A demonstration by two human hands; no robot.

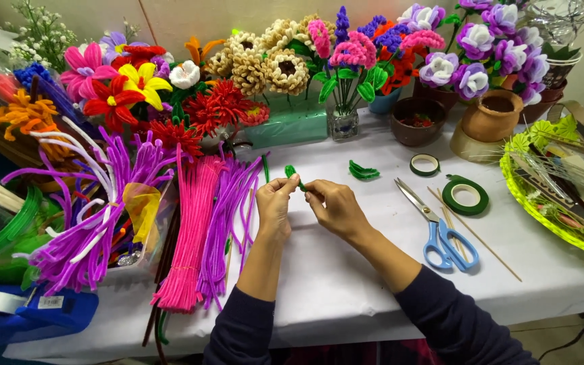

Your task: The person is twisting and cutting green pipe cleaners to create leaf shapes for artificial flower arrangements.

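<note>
A white-covered desk (346,270) carries a back row of finished pipe-cleaner flowers (272,64), then bundles of pink pipe cleaners (190,230) and purple pipe cleaners (228,216) lying just left of the hands. Blue-handled scissors (441,233) and a roll of green floral tape (466,195) rest to the right. The left hand (275,206) and right hand (332,206) meet above the desk, fingers of both pinched together on a short green pipe cleaner (294,176), bent into a loop. A shaped green leaf piece (363,170) lies just beyond. The wire could spring out of so slight a pinch, or kink if twisted too hard.
</note>
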